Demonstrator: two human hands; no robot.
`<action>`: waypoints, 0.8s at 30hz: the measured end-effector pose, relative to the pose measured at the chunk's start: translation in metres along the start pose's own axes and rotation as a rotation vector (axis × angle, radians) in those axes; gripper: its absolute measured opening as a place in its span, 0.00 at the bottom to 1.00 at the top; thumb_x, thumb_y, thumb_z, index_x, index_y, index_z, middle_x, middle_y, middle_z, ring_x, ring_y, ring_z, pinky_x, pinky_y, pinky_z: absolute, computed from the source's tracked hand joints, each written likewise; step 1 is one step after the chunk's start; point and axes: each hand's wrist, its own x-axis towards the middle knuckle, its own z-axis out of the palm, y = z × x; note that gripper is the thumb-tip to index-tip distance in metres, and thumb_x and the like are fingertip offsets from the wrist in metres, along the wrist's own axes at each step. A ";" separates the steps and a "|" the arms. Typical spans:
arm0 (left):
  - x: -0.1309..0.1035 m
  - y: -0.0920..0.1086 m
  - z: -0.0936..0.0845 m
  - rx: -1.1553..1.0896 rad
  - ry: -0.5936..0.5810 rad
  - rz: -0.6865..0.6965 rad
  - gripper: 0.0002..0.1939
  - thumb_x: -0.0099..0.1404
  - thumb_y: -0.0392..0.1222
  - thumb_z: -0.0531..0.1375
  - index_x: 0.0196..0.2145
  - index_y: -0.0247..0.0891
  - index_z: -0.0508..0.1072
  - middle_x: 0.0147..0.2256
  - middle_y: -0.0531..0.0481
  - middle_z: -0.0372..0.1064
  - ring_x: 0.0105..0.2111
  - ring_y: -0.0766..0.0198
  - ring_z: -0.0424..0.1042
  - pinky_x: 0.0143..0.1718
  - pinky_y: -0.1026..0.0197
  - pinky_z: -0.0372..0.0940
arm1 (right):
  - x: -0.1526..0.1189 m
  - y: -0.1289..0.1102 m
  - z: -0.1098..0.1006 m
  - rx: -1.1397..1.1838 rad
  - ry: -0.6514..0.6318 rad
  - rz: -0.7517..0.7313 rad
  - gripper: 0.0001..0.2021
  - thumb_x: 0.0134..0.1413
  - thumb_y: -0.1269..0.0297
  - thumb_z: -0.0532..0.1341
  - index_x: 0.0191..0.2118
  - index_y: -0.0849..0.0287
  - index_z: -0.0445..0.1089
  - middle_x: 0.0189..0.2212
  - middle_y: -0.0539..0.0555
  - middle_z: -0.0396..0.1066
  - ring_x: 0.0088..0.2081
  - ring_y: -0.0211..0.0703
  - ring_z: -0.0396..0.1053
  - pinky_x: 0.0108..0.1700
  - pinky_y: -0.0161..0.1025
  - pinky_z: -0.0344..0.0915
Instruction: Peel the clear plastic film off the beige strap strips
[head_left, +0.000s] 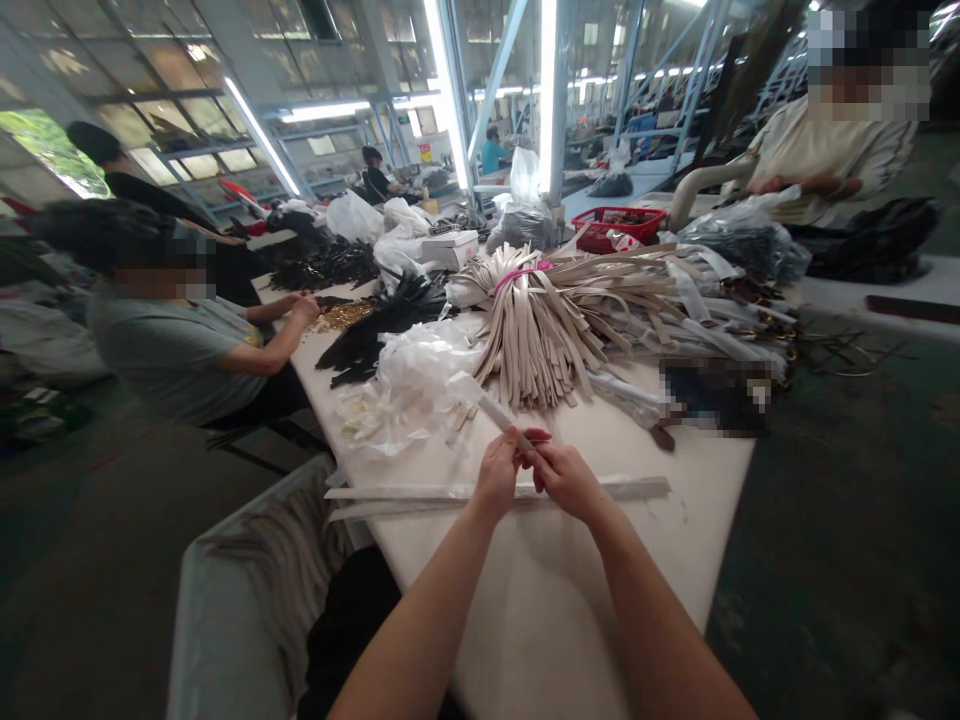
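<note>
Both my hands meet over the near part of the white table (540, 590). My left hand (498, 472) has its fingers closed around a pale, flat strip (491, 408) that slants up and away to the left. Close against it, my right hand (564, 480) pinches the lower end of the same strip. Beneath my hands, whitish strips (420, 494) lie crosswise on the table. Just beyond is a large bundle of beige strips (525, 345), bound by a pink tie (521, 273). Crumpled clear plastic (420, 370) sits left of the bundle.
At my left stands a translucent bin (247, 510) with beige strips inside. A person (195, 330) sits at the table's left edge beside black strips (390, 320) and small gold pieces (341, 315). A red basket (615, 230) is at the back. Another person (832, 150) stands far right.
</note>
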 end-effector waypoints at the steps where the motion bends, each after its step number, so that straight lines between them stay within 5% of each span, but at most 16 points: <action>1: -0.003 -0.005 0.003 0.007 -0.010 -0.028 0.28 0.65 0.61 0.59 0.42 0.30 0.78 0.37 0.37 0.76 0.29 0.59 0.73 0.23 0.62 0.61 | -0.001 -0.001 0.000 0.022 0.010 -0.010 0.20 0.67 0.57 0.52 0.25 0.56 0.70 0.17 0.49 0.70 0.20 0.39 0.67 0.29 0.35 0.60; 5: -0.010 -0.010 0.011 -0.009 -0.020 -0.076 0.29 0.63 0.61 0.61 0.45 0.29 0.77 0.35 0.39 0.76 0.25 0.62 0.70 0.20 0.61 0.59 | -0.003 -0.002 -0.006 0.071 -0.005 -0.026 0.21 0.65 0.55 0.55 0.23 0.57 0.69 0.19 0.51 0.70 0.21 0.39 0.67 0.27 0.35 0.59; 9: -0.003 0.006 0.005 -0.162 -0.032 -0.077 0.28 0.63 0.60 0.61 0.49 0.34 0.74 0.44 0.37 0.75 0.39 0.53 0.75 0.33 0.57 0.66 | -0.005 0.001 -0.014 0.119 -0.079 0.008 0.19 0.65 0.55 0.55 0.27 0.58 0.72 0.19 0.49 0.70 0.19 0.37 0.65 0.23 0.33 0.57; 14: 0.004 0.003 0.005 -0.261 0.003 -0.067 0.22 0.63 0.60 0.62 0.30 0.36 0.69 0.44 0.39 0.75 0.43 0.51 0.75 0.33 0.58 0.68 | -0.004 0.001 -0.008 0.100 -0.083 0.035 0.22 0.66 0.56 0.54 0.22 0.58 0.69 0.16 0.48 0.68 0.17 0.35 0.63 0.23 0.32 0.56; 19: -0.006 -0.011 0.018 -0.220 0.024 -0.040 0.23 0.66 0.60 0.58 0.27 0.37 0.63 0.41 0.41 0.75 0.35 0.57 0.75 0.25 0.62 0.66 | -0.003 0.002 -0.014 0.115 -0.124 0.058 0.22 0.67 0.52 0.53 0.26 0.59 0.70 0.19 0.49 0.71 0.19 0.36 0.65 0.25 0.33 0.59; 24: -0.006 0.013 0.016 -0.237 0.100 0.162 0.20 0.69 0.56 0.56 0.28 0.37 0.64 0.40 0.43 0.76 0.46 0.55 0.74 0.47 0.54 0.67 | -0.006 0.005 -0.034 -0.034 -0.096 -0.031 0.16 0.63 0.57 0.59 0.27 0.59 0.74 0.25 0.51 0.74 0.30 0.40 0.70 0.36 0.34 0.61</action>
